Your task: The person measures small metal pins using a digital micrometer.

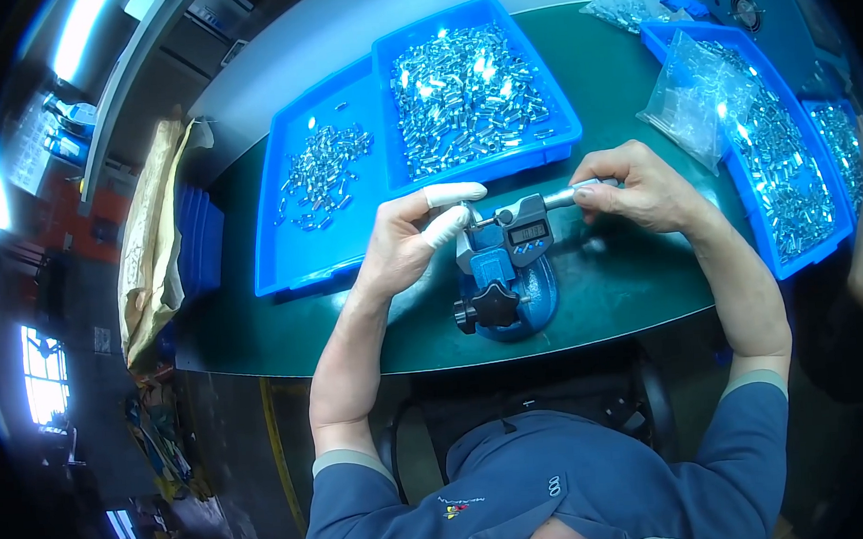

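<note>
A digital micrometer with a small display is clamped in a blue stand that has black knobs. My left hand wears white finger covers on thumb and forefinger. Those two fingers pinch at the micrometer's measuring gap, around a small metal part that they mostly hide. On the other side, my right hand is closed on the micrometer's thimble, with thumb and fingers around its end.
Behind the stand, two blue trays, the left one and the right one, hold many small metal cylinders. Farther right are a clear plastic bag and another filled blue tray. A brown paper sack stands at the left edge of the green table.
</note>
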Tool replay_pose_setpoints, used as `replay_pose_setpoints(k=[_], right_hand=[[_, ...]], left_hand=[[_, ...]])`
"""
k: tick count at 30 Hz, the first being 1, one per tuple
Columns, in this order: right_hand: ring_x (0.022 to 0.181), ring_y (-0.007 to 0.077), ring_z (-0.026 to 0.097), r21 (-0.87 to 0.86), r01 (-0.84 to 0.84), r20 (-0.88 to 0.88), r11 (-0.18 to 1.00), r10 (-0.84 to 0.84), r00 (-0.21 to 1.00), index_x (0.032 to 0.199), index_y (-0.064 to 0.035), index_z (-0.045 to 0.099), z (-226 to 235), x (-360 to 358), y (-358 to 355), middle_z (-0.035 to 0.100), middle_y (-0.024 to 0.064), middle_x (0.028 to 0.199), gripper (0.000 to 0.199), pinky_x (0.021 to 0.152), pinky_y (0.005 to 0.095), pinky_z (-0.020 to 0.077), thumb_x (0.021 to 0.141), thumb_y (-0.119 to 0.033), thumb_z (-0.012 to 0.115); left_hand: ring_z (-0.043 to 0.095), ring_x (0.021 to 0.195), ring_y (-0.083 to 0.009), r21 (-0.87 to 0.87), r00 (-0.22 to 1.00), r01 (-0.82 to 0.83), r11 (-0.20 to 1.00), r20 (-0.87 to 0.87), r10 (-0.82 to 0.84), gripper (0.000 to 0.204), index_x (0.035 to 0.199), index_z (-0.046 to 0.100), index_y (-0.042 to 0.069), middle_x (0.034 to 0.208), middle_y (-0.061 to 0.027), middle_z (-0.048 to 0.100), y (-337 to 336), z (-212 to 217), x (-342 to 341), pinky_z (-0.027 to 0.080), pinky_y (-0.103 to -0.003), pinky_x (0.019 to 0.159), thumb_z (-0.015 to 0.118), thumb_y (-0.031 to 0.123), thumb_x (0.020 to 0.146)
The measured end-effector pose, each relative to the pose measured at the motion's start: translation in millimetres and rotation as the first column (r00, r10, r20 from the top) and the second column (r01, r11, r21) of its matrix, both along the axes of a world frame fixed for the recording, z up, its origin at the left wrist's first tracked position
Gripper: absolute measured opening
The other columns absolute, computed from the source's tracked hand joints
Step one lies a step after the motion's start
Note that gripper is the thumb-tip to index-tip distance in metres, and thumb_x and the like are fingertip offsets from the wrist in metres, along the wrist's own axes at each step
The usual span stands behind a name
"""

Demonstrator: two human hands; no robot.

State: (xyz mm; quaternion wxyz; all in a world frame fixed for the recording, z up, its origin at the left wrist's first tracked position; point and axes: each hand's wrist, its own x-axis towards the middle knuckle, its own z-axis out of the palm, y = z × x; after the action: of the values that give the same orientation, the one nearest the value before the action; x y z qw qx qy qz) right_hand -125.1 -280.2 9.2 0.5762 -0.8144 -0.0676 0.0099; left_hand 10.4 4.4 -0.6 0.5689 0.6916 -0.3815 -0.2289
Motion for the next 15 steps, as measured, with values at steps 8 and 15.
replay_pose_setpoints(k=[8,15], right_hand=[[0.071,0.0122,0.064,-0.002,-0.009,0.011,1.000,0.009,1.000,0.095,0.0009,0.070,1.0,-0.2,0.2,0.068,0.0053,0.075,0.027,0.065,0.0269,0.0476,0.096,-0.025,0.064],[0.072,0.0133,0.066,-0.026,-0.013,0.031,1.000,0.013,0.999,0.093,0.0018,0.071,0.8,0.1,-1.3,0.067,0.0061,0.077,0.033,0.066,0.0276,0.0529,0.097,-0.031,0.066]], left_hand=[[0.068,0.091,-0.0132,-0.047,1.000,0.028,0.999,0.007,-0.028,0.029,0.121,0.069,0.001,0.105,-0.0084,0.072,-1.3,-3.4,1.1,0.056,-0.028,0.080,0.065,0.018,0.098],[0.068,0.091,-0.0147,-0.048,0.997,0.021,0.999,-0.069,-0.024,0.035,0.124,0.066,0.001,0.101,-0.0089,0.071,-3.1,-3.3,-0.8,0.056,-0.030,0.081,0.066,0.022,0.097]])
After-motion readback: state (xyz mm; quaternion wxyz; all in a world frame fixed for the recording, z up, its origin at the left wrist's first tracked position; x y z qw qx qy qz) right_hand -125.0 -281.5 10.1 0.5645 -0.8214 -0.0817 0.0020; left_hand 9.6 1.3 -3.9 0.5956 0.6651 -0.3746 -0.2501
